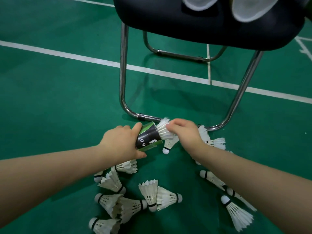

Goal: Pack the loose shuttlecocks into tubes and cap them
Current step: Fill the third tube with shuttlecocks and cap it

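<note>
The fingers of the left hand [121, 142] grip one black-and-green cardboard tube [148, 137]. The fingers of the right hand [185, 130] pinch one white feather shuttlecock [164, 130] at the tube's mouth. About fifteen loose shuttlecocks [150, 195] lie on the green floor [50, 98], mostly nearer the person than the tube.

white shuttlecocks [166, 130], black-and-green tube [148, 137], green floor [59, 98], white lines [67, 55]

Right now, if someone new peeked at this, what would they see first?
Probably the middle, where the left hand grips a dark tube and the right hand holds a white shuttlecock at its open end. Next come the loose shuttlecocks scattered on the green floor below the arms, and the black chair standing behind.
</note>
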Motion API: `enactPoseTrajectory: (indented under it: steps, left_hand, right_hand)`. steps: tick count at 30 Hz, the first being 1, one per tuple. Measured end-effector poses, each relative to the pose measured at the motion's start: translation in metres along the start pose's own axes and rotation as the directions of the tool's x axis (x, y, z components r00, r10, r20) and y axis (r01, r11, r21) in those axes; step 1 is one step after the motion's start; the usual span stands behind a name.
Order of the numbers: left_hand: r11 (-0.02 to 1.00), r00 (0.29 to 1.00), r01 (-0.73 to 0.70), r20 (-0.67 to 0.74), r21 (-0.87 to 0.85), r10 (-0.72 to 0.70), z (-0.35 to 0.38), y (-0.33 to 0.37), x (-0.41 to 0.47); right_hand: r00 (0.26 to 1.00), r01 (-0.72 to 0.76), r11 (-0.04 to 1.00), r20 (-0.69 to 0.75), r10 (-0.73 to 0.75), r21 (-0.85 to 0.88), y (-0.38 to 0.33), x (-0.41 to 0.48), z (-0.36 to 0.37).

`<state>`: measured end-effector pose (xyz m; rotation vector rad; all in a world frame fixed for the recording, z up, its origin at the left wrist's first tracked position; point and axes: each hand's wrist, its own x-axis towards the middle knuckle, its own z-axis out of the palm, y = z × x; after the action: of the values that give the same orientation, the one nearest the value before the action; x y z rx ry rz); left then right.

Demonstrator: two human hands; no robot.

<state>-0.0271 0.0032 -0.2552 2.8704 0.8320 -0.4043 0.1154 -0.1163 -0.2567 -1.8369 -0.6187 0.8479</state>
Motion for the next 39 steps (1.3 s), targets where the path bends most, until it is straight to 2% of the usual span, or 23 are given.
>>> enactPoseTrajectory:
  steps: [1,3,5,7,8,9,11,13,14,16,19,21,23,25,26,28,29,31,33,35,37,39]
  left_hand:
    - [1.000,1.000,-0.006,-0.012,-0.007,0.006,-0.001,0.002,0.001]
    - [0.999,0.999,-0.020,-0.034,-0.026,0.019,-0.004,0.006,0.001]
    - [0.999,0.998,-0.043,-0.041,-0.030,0.041,-0.004,0.010,-0.001]
    - [0.998,0.997,-0.066,-0.042,-0.016,0.066,-0.002,0.011,-0.005]
    - [0.997,0.997,-0.071,-0.043,-0.012,0.071,-0.001,0.010,-0.006]
    - [0.998,0.997,-0.067,-0.045,-0.017,0.066,-0.001,0.008,-0.005]
    - [0.998,0.998,-0.033,-0.052,-0.050,0.030,-0.003,0.002,-0.001]
    - [0.997,0.999,0.007,-0.053,-0.071,-0.010,-0.005,-0.005,0.003]
    - [0.997,0.998,0.021,-0.049,-0.076,-0.024,-0.004,-0.007,0.004]
    - [0.996,0.999,0.031,-0.039,-0.082,-0.034,0.000,-0.010,0.003]
    - [0.996,1.000,0.015,-0.019,-0.083,-0.017,0.007,-0.011,-0.002]
    - [0.997,1.000,0.006,-0.014,-0.079,-0.007,0.011,-0.011,-0.003]
    - [0.997,1.000,0.006,-0.014,-0.080,-0.007,0.013,-0.013,-0.003]
    - [0.997,1.000,0.011,-0.010,-0.082,-0.012,0.015,-0.016,-0.003]
    - [0.996,1.000,0.017,-0.006,-0.082,-0.018,0.016,-0.018,-0.003]
    - [0.997,0.999,0.035,0.007,-0.075,-0.034,0.018,-0.024,-0.004]
    - [0.997,0.999,0.043,0.012,-0.066,-0.043,0.019,-0.027,-0.004]
    - [0.997,0.998,0.057,0.013,-0.048,-0.056,0.019,-0.030,-0.005]
    - [0.997,0.998,0.062,0.013,-0.046,-0.061,0.018,-0.030,-0.005]
    - [0.997,0.999,0.050,0.013,-0.050,-0.050,0.016,-0.025,-0.005]
    - [0.998,0.999,0.033,0.014,-0.056,-0.032,0.015,-0.018,-0.005]
    - [0.998,1.000,0.007,0.013,-0.058,-0.006,0.013,-0.010,-0.006]
  right_hand:
    - [0.997,-0.021,1.000,0.077,0.022,-0.012,0.000,0.000,0.005]
    - [0.967,-0.155,0.987,0.201,0.158,-0.028,0.003,0.005,0.016]
    - [0.895,-0.318,0.948,0.336,0.293,0.020,0.005,0.009,0.020]
    - [0.830,-0.334,0.940,0.494,0.260,0.065,0.005,0.011,0.019]
    - [0.836,-0.310,0.946,0.501,0.224,0.095,0.005,0.013,0.018]
    - [0.878,-0.277,0.953,0.434,0.200,0.122,0.005,0.016,0.016]
    - [0.970,-0.202,0.974,0.159,0.184,0.106,0.006,0.027,0.011]
    - [0.984,-0.167,0.978,-0.087,0.157,-0.125,0.017,0.042,0.005]
    - [0.982,-0.177,0.937,-0.122,0.146,-0.301,0.026,0.049,0.002]
    - [0.982,-0.185,0.817,-0.063,0.180,-0.546,0.048,0.057,-0.001]
    - [0.978,-0.104,0.664,0.045,0.203,-0.741,0.078,0.062,0.005]
    - [0.979,-0.088,0.579,0.038,0.202,-0.811,0.089,0.065,0.008]
    - [0.976,-0.115,0.558,0.012,0.218,-0.822,0.092,0.065,0.009]
    - [0.979,-0.142,0.625,-0.017,0.202,-0.768,0.088,0.063,0.007]
    - [0.985,-0.152,0.706,-0.046,0.166,-0.692,0.082,0.062,0.006]
    - [0.983,-0.162,0.909,-0.141,0.115,-0.384,0.064,0.058,0.002]
    - [0.978,-0.145,0.972,-0.173,0.113,-0.185,0.053,0.054,0.000]
    - [0.981,-0.092,0.994,-0.165,0.101,0.060,0.034,0.042,0.000]
    - [0.994,-0.092,0.991,-0.048,0.097,0.094,0.022,0.031,0.005]
    - [0.980,-0.139,0.988,0.151,0.127,0.069,0.020,0.024,0.013]
    - [0.918,-0.225,0.973,0.345,0.194,0.049,0.018,0.020,0.023]
    - [0.841,-0.340,0.940,0.457,0.290,0.029,0.018,0.019,0.030]
